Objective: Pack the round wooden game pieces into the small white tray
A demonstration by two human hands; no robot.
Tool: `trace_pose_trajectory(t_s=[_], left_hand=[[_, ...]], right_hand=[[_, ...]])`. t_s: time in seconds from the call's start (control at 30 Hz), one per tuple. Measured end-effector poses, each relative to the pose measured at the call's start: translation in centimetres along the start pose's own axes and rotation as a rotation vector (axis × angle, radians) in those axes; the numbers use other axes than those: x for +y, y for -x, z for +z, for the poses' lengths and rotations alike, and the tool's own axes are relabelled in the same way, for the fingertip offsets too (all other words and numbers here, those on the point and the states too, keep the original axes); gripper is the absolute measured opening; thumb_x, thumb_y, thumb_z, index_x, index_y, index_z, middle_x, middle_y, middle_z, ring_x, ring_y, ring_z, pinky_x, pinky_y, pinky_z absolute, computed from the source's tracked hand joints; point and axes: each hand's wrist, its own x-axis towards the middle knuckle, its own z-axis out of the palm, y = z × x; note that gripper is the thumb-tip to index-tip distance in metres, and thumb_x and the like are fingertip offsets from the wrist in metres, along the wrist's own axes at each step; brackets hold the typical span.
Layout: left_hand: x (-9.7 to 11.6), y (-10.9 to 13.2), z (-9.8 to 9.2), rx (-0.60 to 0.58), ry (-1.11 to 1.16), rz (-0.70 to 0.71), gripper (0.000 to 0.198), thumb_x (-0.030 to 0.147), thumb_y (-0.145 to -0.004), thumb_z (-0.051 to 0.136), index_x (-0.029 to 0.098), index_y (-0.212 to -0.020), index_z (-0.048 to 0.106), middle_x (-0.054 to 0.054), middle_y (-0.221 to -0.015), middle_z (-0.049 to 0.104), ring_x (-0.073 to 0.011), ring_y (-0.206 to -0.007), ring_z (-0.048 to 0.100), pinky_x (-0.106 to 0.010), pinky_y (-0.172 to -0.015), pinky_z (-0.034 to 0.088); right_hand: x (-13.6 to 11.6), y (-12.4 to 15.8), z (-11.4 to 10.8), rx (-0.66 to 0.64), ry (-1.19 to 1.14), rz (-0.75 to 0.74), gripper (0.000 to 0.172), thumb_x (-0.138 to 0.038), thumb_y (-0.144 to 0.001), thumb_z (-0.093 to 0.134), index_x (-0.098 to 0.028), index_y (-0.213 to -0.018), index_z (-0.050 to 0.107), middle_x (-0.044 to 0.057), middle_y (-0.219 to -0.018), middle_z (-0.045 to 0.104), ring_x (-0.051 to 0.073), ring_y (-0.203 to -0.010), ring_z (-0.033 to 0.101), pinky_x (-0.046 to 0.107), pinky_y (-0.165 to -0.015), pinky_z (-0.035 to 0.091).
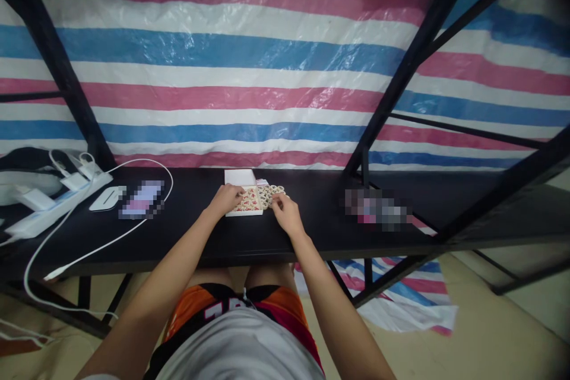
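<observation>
A small white box lies near the middle of the black desk, with round Chinese chess pieces bearing red characters inside. Its white lid is folded back on the far side. Loose pieces with dark characters are clustered against the right side of the box. My left hand reaches over the left side of the box, fingers curled down at the red pieces; whatever is in them is hidden. At the right edge of the loose cluster, my right hand has thumb and fingers pinched at a piece.
Left on the desk are a blurred phone, a white flat device, a power strip and a white cable. A blurred item lies right. Black frame posts stand before a striped sheet.
</observation>
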Motion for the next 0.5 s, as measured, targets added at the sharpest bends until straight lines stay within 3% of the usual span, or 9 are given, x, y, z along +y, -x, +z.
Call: trace_pose_trajectory(t_s=[0.17, 0.33, 0.5], left_hand=[[1.4, 0.4, -0.2, 0.084, 0.085, 0.102, 0.015, 0.028, -0.081, 0.057, 0.021, -0.090, 0.067, -0.005, -0.093, 0.069, -0.0217, -0.093, 0.058, -0.034, -0.086, 0.042], [3.2, 1.0, -0.1, 0.131, 0.251, 0.285, 0.017, 0.037, -0.084, 0.057, 0.021, -0.086, 0.063, -0.003, -0.091, 0.067, -0.0174, -0.090, 0.057, -0.030, -0.085, 0.043], [3.7, 1.2, -0.3, 0.134, 0.285, 0.317, 0.017, 0.036, -0.084, 0.058, 0.020, -0.084, 0.063, -0.004, -0.089, 0.065, -0.0172, -0.089, 0.058, -0.029, -0.084, 0.044]], right_hand=[[-0.5, 0.2, 0.1, -0.015, -0.059, -0.074, 0.026, -0.030, -0.084, 0.046, -0.018, -0.101, 0.062, 0.006, -0.090, 0.066, 0.016, -0.078, 0.060, 0.028, -0.076, 0.047], [-1.2, 0.4, -0.1, -0.137, -0.140, -0.193, 0.031, -0.033, -0.088, 0.046, -0.021, -0.113, 0.059, 0.006, -0.105, 0.064, 0.015, -0.087, 0.060, 0.028, -0.079, 0.047], [-1.3, 0.4, -0.4, -0.173, -0.192, -0.221, 0.029, -0.033, -0.088, 0.047, -0.022, -0.112, 0.060, 0.005, -0.105, 0.064, 0.015, -0.086, 0.060, 0.027, -0.077, 0.048]])
